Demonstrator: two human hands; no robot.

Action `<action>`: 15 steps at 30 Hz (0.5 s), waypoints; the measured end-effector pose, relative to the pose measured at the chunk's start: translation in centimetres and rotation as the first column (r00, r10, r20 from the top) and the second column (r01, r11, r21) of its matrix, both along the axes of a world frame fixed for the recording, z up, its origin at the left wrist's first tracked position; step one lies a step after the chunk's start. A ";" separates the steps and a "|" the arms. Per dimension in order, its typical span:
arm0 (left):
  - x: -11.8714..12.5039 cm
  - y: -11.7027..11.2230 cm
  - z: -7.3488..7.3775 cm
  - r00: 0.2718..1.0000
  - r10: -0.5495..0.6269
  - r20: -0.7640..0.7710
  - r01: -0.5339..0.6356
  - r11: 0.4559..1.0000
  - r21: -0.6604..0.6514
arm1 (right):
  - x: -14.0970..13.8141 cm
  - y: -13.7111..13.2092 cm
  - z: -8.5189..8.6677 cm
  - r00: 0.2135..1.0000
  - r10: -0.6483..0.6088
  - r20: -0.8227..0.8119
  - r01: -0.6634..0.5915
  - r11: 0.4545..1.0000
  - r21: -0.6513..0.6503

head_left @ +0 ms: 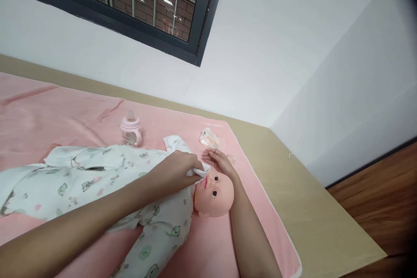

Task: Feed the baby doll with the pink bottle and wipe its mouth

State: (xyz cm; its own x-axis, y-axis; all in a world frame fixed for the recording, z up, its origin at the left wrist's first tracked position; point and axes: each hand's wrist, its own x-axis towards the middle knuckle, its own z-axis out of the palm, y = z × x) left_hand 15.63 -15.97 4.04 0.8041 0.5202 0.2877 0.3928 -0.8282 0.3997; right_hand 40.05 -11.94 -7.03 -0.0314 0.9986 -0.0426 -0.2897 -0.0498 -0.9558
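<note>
A baby doll [219,197] in a white printed outfit [97,173] lies on its back, its bald head toward the right. My left hand [176,171] is closed around a white wipe [201,171], which is against or just over the doll's face beside the mouth. My right hand [219,161] rests at the far side of the doll's head, fingers stretched out and holding nothing. The right forearm passes close along the crown of the head.
A pink baby bottle [130,129] with a handle stands on the pink mat [35,121]. Beyond my right hand lies a crumpled clear plastic wrapper [210,138]. The tan board [293,191] under the mat meets white walls, below a barred window [140,0].
</note>
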 end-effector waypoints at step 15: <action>0.2 0.1 -0.2 1.000 -0.022 0.008 0.022 0.999 0.038 | 0.1 0.2 -0.1 1.000 0.005 0.003 -0.005 1.000 -0.007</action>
